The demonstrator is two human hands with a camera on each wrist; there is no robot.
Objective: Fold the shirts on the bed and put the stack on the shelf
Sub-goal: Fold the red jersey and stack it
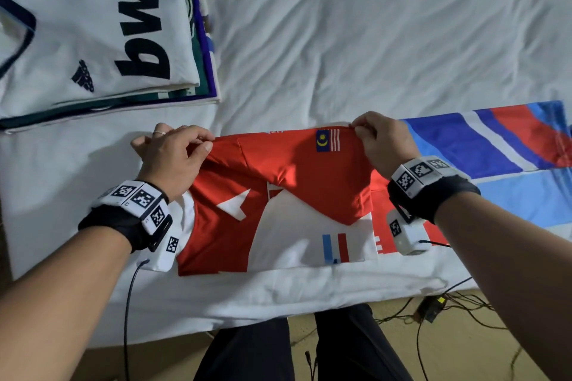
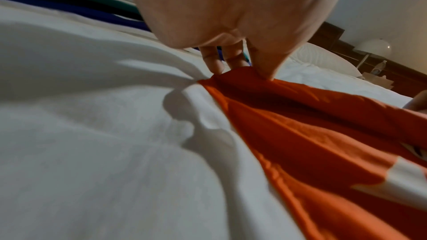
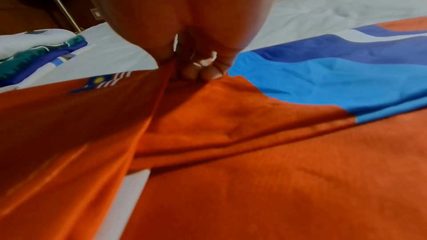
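While white bed [image 1: 340, 25] fills view, red shirt [image 1: 297, 170] lies at near edge, far part lifted between both hands. Folded stack [image 1: 93, 34] sits far left, white shirt on top. Left hand [image 1: 168, 155] pinches shirt's left corner, right hand [image 1: 379, 141] pinches right corner. Flag patch [image 1: 327, 140] near right hand; blurred wrist views, probably thumb-and-finger grips.
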